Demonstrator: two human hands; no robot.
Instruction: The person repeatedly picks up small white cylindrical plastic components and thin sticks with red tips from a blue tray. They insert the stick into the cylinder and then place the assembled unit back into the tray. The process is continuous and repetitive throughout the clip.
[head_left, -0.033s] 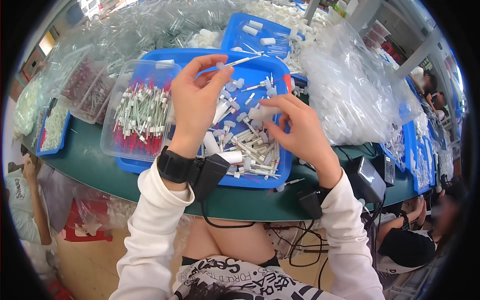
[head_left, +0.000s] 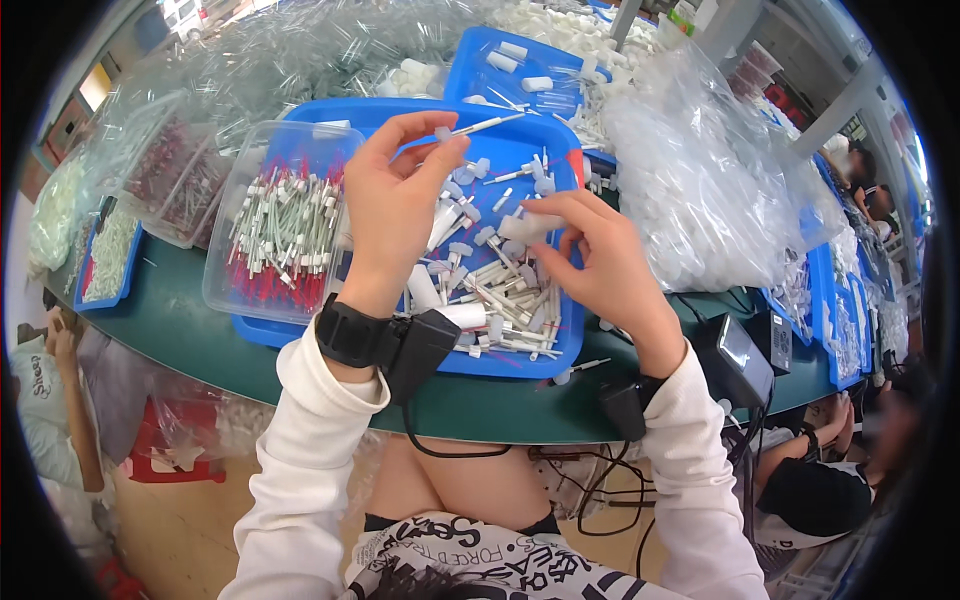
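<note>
My left hand (head_left: 405, 190) is raised over the blue tray (head_left: 395, 112), thumb and forefinger pinching a thin white stick with a frosted plastic end (head_left: 490, 124). The stick points to the right, away from the palm. Lower and to the right, my right hand (head_left: 600, 250) has its thumb and forefinger closed around a short white plastic cap (head_left: 528, 229). Beneath both hands, the tray holds many loose stick pieces (head_left: 500, 295) with frosted knobs and some white cylinders (head_left: 462, 316). The two held pieces are apart from each other.
Left of the tray's middle sits a clear box (head_left: 215, 270) of red-and-white sticks. A second blue tray (head_left: 468, 62) lies behind. At right rests a large clear bag (head_left: 700, 190) of white parts. Black devices with cables (head_left: 735, 355) stand near the table edge. Other people sit at both sides.
</note>
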